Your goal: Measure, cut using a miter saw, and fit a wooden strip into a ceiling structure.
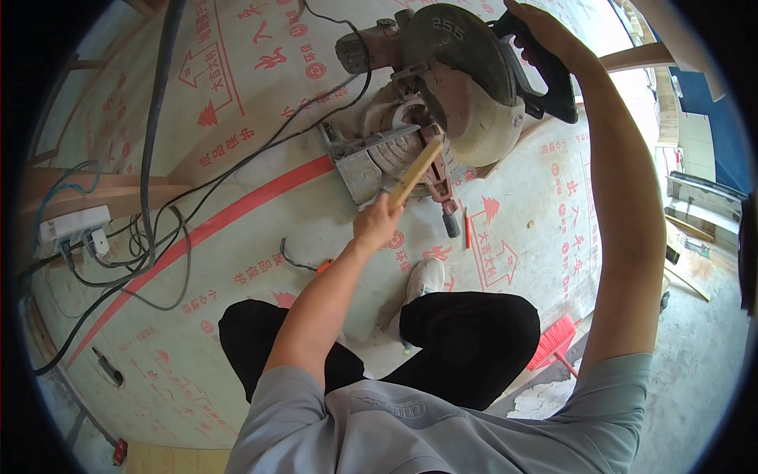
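A miter saw [454, 39] stands on the covered floor in front of me, its round dark guard raised above the grey metal base [355, 178]. My left hand [377, 225] is closed round the near end of a narrow wooden strip [418, 170]. The strip's far end rests on the saw's table, below the pale lower guard [474, 130]. At the upper right, my right hand [553, 35] is wrapped round the saw's black handle [549, 87]. The blade's edge is mostly hidden by the guards.
Black cables [237, 162] run across the floor from the saw toward a white power strip [75, 225] at the left. A red pencil [467, 231] lies right of the saw's black knob [451, 224]. A red broom [554, 344] is beside my right knee.
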A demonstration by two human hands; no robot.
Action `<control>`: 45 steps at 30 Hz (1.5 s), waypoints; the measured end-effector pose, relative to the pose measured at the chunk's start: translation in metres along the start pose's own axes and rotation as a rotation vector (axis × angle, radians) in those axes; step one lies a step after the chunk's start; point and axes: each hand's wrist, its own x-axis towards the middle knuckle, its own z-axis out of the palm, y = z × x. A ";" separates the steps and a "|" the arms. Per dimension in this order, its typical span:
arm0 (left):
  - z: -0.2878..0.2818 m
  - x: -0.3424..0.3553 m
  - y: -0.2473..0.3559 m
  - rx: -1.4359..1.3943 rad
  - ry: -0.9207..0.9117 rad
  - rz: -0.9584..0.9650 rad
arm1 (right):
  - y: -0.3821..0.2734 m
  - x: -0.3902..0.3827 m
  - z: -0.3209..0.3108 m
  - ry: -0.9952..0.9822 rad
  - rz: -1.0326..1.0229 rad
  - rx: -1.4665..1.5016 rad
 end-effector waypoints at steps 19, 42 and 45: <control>0.016 -0.005 -0.024 -0.530 0.012 -0.318 | 0.101 -0.086 0.028 0.138 -0.043 0.309; 0.025 0.004 -0.041 -0.466 0.039 -0.297 | 0.171 -0.125 0.071 0.251 -0.263 0.397; 0.024 0.003 -0.042 -0.473 0.064 -0.290 | 0.169 -0.124 0.071 0.230 -0.287 0.413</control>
